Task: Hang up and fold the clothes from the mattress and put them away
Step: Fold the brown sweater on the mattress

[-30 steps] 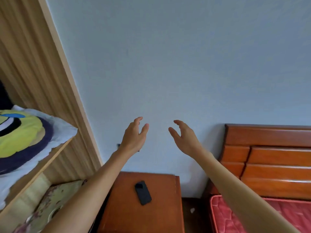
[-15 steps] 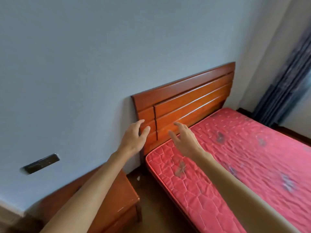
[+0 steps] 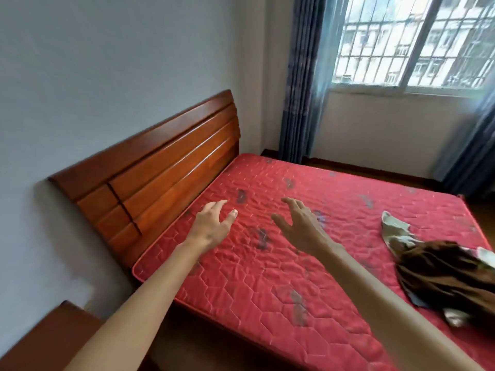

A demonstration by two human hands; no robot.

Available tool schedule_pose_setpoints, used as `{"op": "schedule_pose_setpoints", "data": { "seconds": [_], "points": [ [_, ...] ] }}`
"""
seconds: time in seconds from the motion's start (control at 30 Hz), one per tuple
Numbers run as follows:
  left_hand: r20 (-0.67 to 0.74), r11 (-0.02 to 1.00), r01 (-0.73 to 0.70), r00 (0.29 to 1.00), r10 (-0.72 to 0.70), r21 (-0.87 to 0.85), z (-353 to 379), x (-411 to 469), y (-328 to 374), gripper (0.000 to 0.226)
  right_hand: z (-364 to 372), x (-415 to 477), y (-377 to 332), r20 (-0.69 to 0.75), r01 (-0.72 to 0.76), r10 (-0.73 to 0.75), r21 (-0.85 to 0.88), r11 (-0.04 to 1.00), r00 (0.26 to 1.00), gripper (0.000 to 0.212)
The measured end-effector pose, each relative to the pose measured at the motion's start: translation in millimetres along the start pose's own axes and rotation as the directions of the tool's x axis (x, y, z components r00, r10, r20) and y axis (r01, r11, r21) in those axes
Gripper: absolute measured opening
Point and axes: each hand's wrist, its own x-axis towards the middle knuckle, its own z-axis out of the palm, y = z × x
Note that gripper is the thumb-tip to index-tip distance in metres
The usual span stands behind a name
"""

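Clothes [image 3: 444, 274] lie heaped on the red mattress [image 3: 267, 277] at frame right; your left hand [image 3: 211, 226] and right hand [image 3: 302, 228] hover mid-frame, fingers spread, holding nothing, likely poised to gather them.

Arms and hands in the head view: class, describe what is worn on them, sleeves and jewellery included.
The left forearm and right forearm are bare to the frame edge; no sleeve shows. The left hand and right hand show no glove, ring, watch or bracelet. The left thumbnail is short, unpainted.
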Motion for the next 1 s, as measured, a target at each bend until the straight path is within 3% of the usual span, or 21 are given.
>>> {"op": "schedule_pose_setpoints", "data": {
  "seconds": [0.27,0.47,0.8,1.0],
  "points": [
    [0.184,0.997,-0.076,0.98,0.069,0.032,141.8,-3.2,144.3,0.064,-104.5,-91.8,183.5,-0.113,-0.189,0.191,0.027,0.982,0.975,0.063],
    [0.273,0.973,-0.228,0.938,0.212,0.026,235.4,8.8,246.1,0.065,-152.9,-148.0,286.6,-0.194,-0.349,0.343,0.003,0.937,0.919,0.062],
    [0.486,0.909,-0.415,0.787,0.38,-0.039,402.5,53.0,364.2,0.059,-211.6,-166.1,437.9,-0.273,-0.56,0.523,-0.073,0.825,0.807,0.077],
    [0.611,0.895,-0.439,0.688,0.392,-0.081,496.9,101.2,410.0,0.058,-232.6,-151.6,530.8,-0.205,-0.669,0.643,-0.094,0.737,0.738,0.072]
  ]
}}
